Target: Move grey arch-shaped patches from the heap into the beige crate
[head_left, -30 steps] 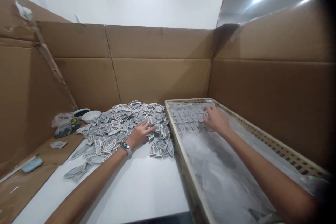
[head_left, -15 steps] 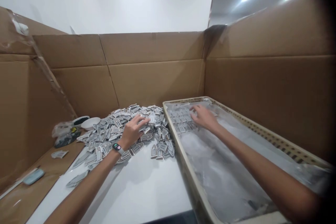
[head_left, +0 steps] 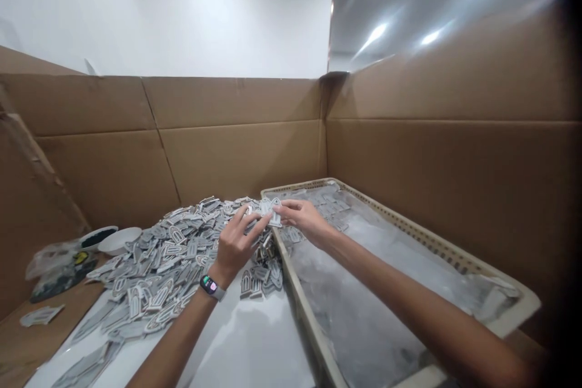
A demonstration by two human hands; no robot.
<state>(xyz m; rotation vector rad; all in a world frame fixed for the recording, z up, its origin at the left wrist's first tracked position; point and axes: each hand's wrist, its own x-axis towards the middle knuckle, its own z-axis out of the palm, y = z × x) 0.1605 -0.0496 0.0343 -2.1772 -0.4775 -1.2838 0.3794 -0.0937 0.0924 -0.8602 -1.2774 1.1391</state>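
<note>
Small flat grey-and-white arch-shaped pieces lie in a heap (head_left: 168, 260) under and left of my hands. My left hand (head_left: 234, 245), with a watch (head_left: 210, 285) on its wrist, is above the heap's right side. Its fingers are bent round pale arched pieces, partly hidden behind them. From the right, my right hand (head_left: 302, 218) pinches one arched piece (head_left: 275, 218) between thumb and fingers, and my left fingertips meet that same piece. Both hands are close together over the near-left rim of a cream plastic basket (head_left: 297, 297).
Plastic sheeting (head_left: 364, 291) lines the basket, with rows of the same pieces (head_left: 334, 203) at its far end. Cardboard walls (head_left: 240, 145) stand behind and at both sides. To the left are a white bowl (head_left: 119, 241), a plastic bag (head_left: 54, 264) and a loose piece (head_left: 42, 315).
My right hand has come left, out from over the rows in the basket, and meets my left hand at an arched piece. The view has turned right.
</note>
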